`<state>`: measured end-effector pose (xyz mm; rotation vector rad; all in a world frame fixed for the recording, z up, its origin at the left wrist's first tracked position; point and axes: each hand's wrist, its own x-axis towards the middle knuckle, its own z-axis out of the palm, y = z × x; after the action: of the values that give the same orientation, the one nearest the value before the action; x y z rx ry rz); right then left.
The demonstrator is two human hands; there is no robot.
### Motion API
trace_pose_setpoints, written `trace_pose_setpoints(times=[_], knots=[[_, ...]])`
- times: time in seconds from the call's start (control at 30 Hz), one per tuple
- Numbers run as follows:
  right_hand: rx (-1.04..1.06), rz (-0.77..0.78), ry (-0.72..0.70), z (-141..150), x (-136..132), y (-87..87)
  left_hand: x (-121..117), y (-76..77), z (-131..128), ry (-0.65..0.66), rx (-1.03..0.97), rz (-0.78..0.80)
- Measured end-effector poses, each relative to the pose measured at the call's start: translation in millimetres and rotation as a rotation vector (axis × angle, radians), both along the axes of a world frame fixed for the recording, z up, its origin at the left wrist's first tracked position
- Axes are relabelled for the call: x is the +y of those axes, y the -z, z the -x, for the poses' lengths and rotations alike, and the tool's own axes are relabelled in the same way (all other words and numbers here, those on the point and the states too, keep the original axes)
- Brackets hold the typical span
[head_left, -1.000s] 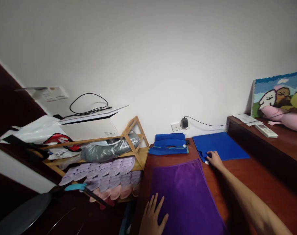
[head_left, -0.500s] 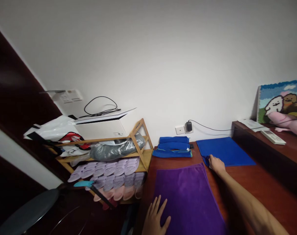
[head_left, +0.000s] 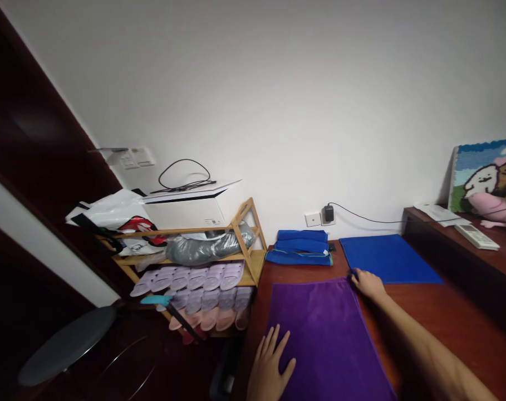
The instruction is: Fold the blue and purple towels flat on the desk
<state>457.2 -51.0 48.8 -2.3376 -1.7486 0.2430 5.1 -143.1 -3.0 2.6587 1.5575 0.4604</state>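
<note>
A purple cloth lies spread on the reddish-brown wooden table, its top right corner close to my right hand. My left hand rests flat on the cloth's lower left edge with fingers spread. My right hand is at the near left corner of a flat blue cloth, fingers closed on that corner; the fingertips are partly in shadow. Behind the purple cloth are several folded blue cloths, laid in rows against the wall.
A wooden rack with several slippers stands left of the table, a white box on top. A plug with a black cable sits in the wall. A raised ledge at right bears a remote control and a pink plush toy.
The view has shifted slightly, so the scene sits further right. The dark fold at the blue cloth's corner looks flatter, and my right hand is less bunched. My left hand stays on the purple cloth.
</note>
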Motion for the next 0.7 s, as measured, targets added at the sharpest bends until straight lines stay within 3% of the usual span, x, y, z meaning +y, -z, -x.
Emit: trace_pose_setpoints(times=[0.17,0.33,0.5,0.7], knots=[[0.034,-0.002,-0.115,16,-28,22.6,-4,-8.7,-1,0.012,-0.015,0.022],[-0.006,-0.048,-0.115,16,-51,47.5,-5,-13.1,-4,0.009,-0.014,0.038],[-0.009,-0.014,-0.019,7,-47,53.6,-4,-11.7,-5,0.001,0.010,0.049],[-0.032,0.046,-0.014,6,-41,60.2,-4,-9.7,-4,0.000,0.012,0.052]])
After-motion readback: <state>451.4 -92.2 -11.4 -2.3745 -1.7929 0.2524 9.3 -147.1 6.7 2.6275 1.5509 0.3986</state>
